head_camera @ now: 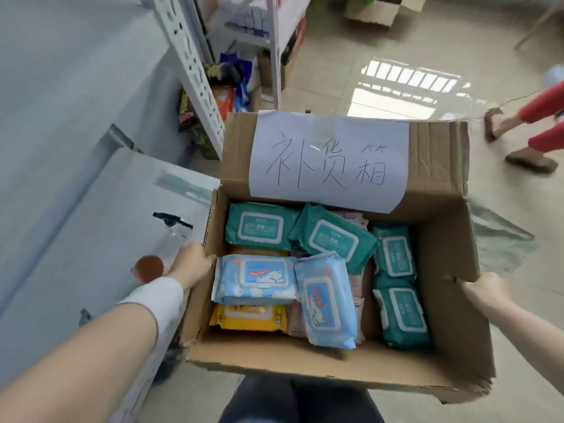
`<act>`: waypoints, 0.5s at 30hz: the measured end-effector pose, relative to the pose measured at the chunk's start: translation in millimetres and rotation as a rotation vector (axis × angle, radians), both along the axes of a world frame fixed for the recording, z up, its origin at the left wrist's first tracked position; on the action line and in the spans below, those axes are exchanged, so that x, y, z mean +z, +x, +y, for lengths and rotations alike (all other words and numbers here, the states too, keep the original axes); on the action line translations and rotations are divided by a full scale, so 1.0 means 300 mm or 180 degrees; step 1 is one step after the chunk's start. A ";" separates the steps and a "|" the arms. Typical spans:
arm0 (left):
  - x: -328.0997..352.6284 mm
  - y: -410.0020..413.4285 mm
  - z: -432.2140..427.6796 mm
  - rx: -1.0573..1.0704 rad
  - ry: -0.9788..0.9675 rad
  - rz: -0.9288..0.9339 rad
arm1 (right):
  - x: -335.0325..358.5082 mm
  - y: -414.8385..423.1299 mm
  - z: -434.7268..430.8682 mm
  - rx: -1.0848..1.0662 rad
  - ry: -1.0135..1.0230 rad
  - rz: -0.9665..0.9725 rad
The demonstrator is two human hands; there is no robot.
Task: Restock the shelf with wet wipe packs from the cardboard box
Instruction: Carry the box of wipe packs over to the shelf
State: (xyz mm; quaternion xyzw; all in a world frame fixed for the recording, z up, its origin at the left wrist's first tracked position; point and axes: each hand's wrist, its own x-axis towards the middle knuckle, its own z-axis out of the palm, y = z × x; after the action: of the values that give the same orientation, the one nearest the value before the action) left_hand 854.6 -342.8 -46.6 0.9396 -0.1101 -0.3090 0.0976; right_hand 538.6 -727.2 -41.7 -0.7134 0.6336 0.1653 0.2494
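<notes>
Nearest to you, your left hand (190, 264) grips the left wall of the cardboard box (305, 364). Its thumb lies at the rim and its fingers are hidden behind the board, and a white cuff (158, 297) sits on the wrist. Your right hand (485, 290) holds the edge of the box's right flap with its fingers curled round it. The box hangs between your two hands, open at the top.

The wet wipe packs (326, 303) all lie inside the box. Two light blue packs (254, 279) are on top towards the near left, one flat and one tilted. A yellow pack (248, 315) shows under them. Four teal packs (262, 225) lie along the far side and down the right wall. Pinkish packs peep out from beneath in the middle.

A paper label (328, 160) with handwritten characters covers the far flap.

To your left, just beside the box, a clear spray bottle (172, 230) lies on a white desk (91, 224), with a blurred brown round thing near it.

Beyond the box stands the white metal shelf (195, 80), with snack bags (225, 87) low down on it. Farther off, a second cardboard box (378, 10) sits on the tiled floor (335, 71). At the right, a person (543, 108) in red trousers and brown slippers is partly in view.
</notes>
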 end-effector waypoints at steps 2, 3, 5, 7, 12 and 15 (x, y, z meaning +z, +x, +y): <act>-0.020 0.085 -0.104 -0.0098 0.0036 0.0023 | -0.032 0.023 -0.059 -0.0177 0.0061 0.0005; -0.033 0.123 -0.152 -0.0124 0.0054 0.0022 | -0.045 0.040 -0.087 -0.0238 0.0058 0.0020; -0.068 0.199 -0.235 -0.0211 0.0091 0.0033 | -0.076 0.078 -0.142 -0.0353 0.0054 0.0069; -0.109 0.272 -0.305 -0.0279 0.0146 0.0098 | -0.116 0.118 -0.187 -0.0458 0.0078 0.0114; -0.219 0.449 -0.452 -0.0401 0.0202 0.0118 | -0.237 0.254 -0.262 -0.0707 0.0202 0.0294; -0.307 0.556 -0.527 -0.0427 0.0272 0.0089 | -0.310 0.344 -0.278 -0.0791 0.0164 0.0389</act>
State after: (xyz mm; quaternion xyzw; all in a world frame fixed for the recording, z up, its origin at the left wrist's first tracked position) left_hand 1021.3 -500.9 -138.6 0.9290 -0.1581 -0.3323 0.0380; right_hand 641.9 -810.6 -134.7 -0.6114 0.7267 0.1924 0.2471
